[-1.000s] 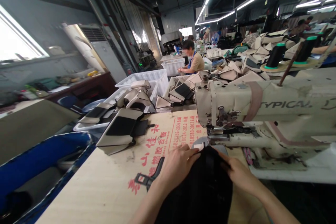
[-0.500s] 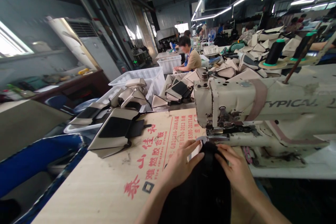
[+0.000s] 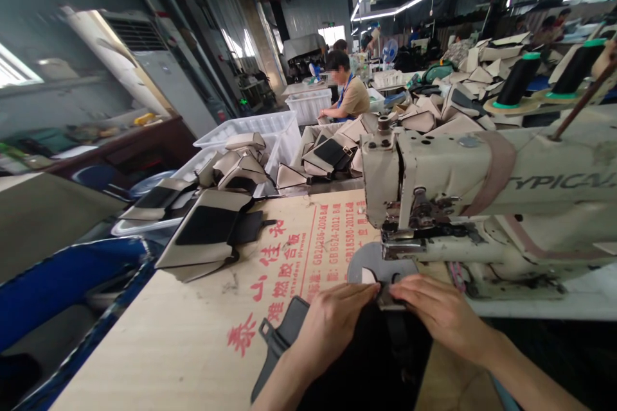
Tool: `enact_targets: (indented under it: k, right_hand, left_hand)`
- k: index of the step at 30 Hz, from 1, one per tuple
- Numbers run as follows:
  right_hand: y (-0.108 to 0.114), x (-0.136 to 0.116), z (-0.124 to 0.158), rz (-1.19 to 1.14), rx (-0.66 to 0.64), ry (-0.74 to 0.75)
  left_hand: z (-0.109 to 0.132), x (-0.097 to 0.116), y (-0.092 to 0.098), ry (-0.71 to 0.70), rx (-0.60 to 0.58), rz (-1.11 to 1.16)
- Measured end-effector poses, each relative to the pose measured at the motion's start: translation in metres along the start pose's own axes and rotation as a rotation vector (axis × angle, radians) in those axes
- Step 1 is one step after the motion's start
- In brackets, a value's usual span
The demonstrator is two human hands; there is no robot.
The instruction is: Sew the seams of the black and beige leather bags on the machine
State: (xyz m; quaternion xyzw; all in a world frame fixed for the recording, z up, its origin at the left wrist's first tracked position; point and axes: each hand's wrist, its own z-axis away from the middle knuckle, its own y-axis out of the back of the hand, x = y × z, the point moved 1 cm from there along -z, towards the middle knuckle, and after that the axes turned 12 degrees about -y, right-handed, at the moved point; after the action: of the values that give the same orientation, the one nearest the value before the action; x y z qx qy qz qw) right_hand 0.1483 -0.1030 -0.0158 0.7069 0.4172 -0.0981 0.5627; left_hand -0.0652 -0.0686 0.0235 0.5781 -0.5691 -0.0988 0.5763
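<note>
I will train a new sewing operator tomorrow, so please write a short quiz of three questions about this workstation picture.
1. True or false: the left hand and the right hand both touch the black fabric piece in front of the cream sewing machine.
2. What stands above the machine's arm, at the picture's right? A) black thread cones with green bases B) red scissors C) a white cup
3. Fill in: the characters printed on the pale wooden table board are ___ in colour.

Key: 1 true; 2 A; 3 red.
</note>
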Motion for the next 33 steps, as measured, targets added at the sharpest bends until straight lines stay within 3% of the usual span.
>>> enact_targets:
  k: [5,11,19,26,33]
  right_hand:
    - [0.0,0.0,0.005,-0.044,0.028,0.029]
    - [-0.001,0.003,0.001,-0.07,-0.008,0.026]
    - [0.002,0.005,0.004,-0.033,-0.032,0.046]
    - [0.005,0.006,0.002,-0.013,-0.059,0.038]
    - [0.005,0.009,0.005,-0.032,-0.065,0.036]
  left_hand:
    - [0.001,0.003,0.0,-0.039,0.004,0.064]
    - [-0.011,0.004,0.001,-0.135,0.053,-0.069]
    - [-0.012,0.007,-0.005,-0.253,-0.086,-0.202]
    - [-0.015,0.004,-0.002,-0.279,-0.1,-0.121]
    - [-0.019,0.004,-0.003,-0.213,-0.111,-0.023]
